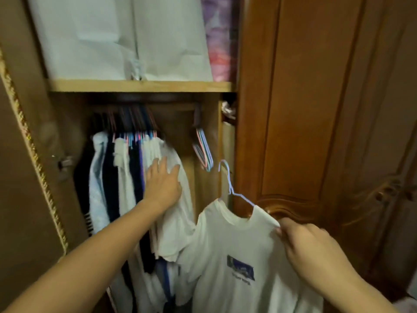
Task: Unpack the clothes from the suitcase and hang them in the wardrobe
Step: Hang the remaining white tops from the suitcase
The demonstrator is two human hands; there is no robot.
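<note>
My right hand grips the shoulder of a white T-shirt with a blue chest print, which sits on a pale lilac wire hanger in front of the wardrobe's opening. My left hand lies flat with straight fingers against the outermost white shirt of a row of white and dark clothes hanging from the rail. The suitcase is out of view.
Several bare pastel hangers hang at the rail's right end, with a gap between them and the clothes. A shelf above carries white bags and a purple bundle. A closed wooden door stands right, an open door left.
</note>
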